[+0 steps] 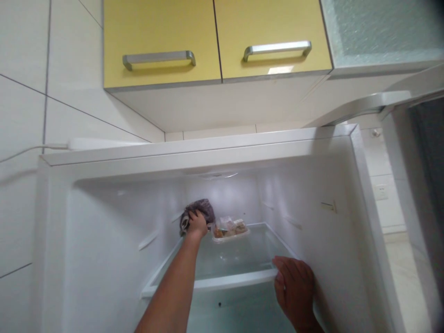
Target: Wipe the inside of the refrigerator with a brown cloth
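My left hand (197, 224) reaches deep into the open fridge and is closed on a dark, patterned cloth (204, 209). The cloth is bunched up near the back left corner, against the left wall. My right hand (294, 289) is at the right end of the glass shelf's (239, 279) white front edge, its fingers curled over it. Just right of the cloth, a shallow clear plastic tray (231, 237) with small packets and other food items stands toward the back of the shelf.
White fridge walls (347, 231) with small shelf ledges enclose both arms. The fridge door (409, 185) stands open at the right. Yellow cupboards (163, 32) with metal handles hang above. A lower shelf surface (222, 319) shows beneath the glass one.
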{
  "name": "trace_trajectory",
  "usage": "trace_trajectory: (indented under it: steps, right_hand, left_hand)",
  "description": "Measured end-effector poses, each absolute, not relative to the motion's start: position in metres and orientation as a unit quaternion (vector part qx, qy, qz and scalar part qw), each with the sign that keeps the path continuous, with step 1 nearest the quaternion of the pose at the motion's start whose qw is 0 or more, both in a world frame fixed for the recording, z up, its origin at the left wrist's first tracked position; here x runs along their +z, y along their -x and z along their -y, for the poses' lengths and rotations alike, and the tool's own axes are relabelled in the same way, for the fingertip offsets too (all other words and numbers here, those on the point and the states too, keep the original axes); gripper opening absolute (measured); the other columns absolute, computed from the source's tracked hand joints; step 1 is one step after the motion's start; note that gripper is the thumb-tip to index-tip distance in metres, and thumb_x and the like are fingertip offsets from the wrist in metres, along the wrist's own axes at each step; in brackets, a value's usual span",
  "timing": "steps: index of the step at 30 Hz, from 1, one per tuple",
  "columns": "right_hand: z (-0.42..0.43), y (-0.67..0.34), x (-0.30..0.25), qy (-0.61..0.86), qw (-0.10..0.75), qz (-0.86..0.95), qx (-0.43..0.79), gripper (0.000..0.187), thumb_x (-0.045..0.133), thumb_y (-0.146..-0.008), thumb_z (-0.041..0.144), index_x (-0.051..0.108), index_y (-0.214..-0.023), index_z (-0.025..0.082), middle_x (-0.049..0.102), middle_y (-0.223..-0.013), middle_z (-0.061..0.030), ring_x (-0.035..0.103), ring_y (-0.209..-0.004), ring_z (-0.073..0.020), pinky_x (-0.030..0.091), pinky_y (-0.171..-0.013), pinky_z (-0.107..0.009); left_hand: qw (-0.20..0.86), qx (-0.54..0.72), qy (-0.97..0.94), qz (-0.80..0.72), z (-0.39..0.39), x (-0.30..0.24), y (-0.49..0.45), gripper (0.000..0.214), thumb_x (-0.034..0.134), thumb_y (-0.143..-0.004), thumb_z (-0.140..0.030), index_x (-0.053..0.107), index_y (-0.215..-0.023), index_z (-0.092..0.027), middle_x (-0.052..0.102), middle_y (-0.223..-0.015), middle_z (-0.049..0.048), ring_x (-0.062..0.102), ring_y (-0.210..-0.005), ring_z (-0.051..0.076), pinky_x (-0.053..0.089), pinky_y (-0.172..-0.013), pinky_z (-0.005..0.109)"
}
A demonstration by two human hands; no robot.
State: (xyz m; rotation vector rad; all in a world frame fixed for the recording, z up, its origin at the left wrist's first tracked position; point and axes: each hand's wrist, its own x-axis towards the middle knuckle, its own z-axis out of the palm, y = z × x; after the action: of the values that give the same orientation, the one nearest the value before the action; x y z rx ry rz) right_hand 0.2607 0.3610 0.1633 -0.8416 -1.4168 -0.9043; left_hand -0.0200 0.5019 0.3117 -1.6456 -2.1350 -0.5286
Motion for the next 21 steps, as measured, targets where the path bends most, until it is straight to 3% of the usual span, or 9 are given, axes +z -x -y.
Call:
trace_trajectory:
  steps: [3, 5, 10, 15, 18, 21]
  right_hand:
    - [-0.363, -0.259, 0.164, 0.361, 0.601, 0.602, -0.382, 0.025, 0.037, -0.096, 0.016, 0.061, -0.103, 0.018, 0.068, -0.092, -0.0068, 0.055, -0.090, -0.0222, 0.038, -0.087, -0.041]
    - [-0.363, -0.258, 0.164, 0.362, 0.605, 0.598, -0.381, 0.024, 0.037, -0.096, 0.016, 0.061, -0.103, 0.018, 0.068, -0.092, -0.0067, 0.055, -0.089, -0.0221, 0.038, -0.087, -0.042]
    - [-0.363, -0.257, 0.165, 0.360, 0.613, 0.596, -0.373, 0.024, 0.037, -0.096, 0.016, 0.061, -0.102, 0.017, 0.068, -0.092, -0.0071, 0.054, -0.088, -0.0220, 0.038, -0.086, -0.042]
    - [-0.365, -0.257, 0.164, 0.358, 0.616, 0.593, -0.374, 0.025, 0.037, -0.096, 0.017, 0.061, -0.102, 0.018, 0.068, -0.091, -0.0068, 0.055, -0.089, -0.0220, 0.038, -0.086, -0.042]
    - [-0.366, -0.258, 0.164, 0.359, 0.609, 0.596, -0.381, 0.024, 0.037, -0.095, 0.017, 0.061, -0.103, 0.018, 0.068, -0.091, -0.0070, 0.055, -0.089, -0.0221, 0.038, -0.086, -0.042]
    - [-0.367, -0.260, 0.164, 0.351, 0.603, 0.602, -0.389, 0.024, 0.039, -0.095, 0.016, 0.061, -0.104, 0.017, 0.068, -0.090, -0.0072, 0.055, -0.087, -0.0219, 0.038, -0.085, -0.041]
  left_hand:
    - [0.230, -0.212, 0.589, 0.745, -0.506, 0.315, 0.021, 0.074, 0.054, -0.085, -0.018, 0.027, -0.146, 0.013, 0.035, -0.149, 0.0461, 0.039, -0.143, 0.047, 0.044, -0.107, 0.053]
    - [0.254, -0.218, 0.605, 0.722, -0.505, 0.321, 0.023, 0.072, 0.049, -0.083, -0.012, 0.027, -0.150, 0.006, 0.032, -0.154, 0.0407, 0.042, -0.142, 0.044, 0.045, -0.108, 0.051]
    - [0.288, -0.190, 0.699, 0.627, -0.505, 0.358, 0.011, 0.070, 0.035, -0.085, -0.005, 0.037, -0.153, -0.022, 0.017, -0.170, 0.0119, 0.040, -0.145, 0.033, 0.043, -0.113, 0.047]
    - [0.278, -0.142, 0.768, 0.559, -0.513, 0.376, -0.050, 0.073, 0.044, -0.083, -0.007, 0.035, -0.154, -0.020, 0.015, -0.170, 0.0163, 0.040, -0.144, 0.037, 0.044, -0.111, 0.051]
    - [0.268, -0.078, 0.821, 0.497, -0.515, 0.367, -0.098, 0.057, 0.049, -0.087, -0.014, 0.055, -0.141, -0.031, 0.035, -0.164, 0.0099, 0.046, -0.139, 0.031, 0.044, -0.110, 0.047]
    - [0.272, -0.040, 0.842, 0.464, -0.515, 0.357, -0.134, 0.038, 0.047, -0.091, -0.020, 0.072, -0.119, -0.031, 0.047, -0.157, 0.0074, 0.049, -0.136, 0.031, 0.042, -0.110, 0.052]
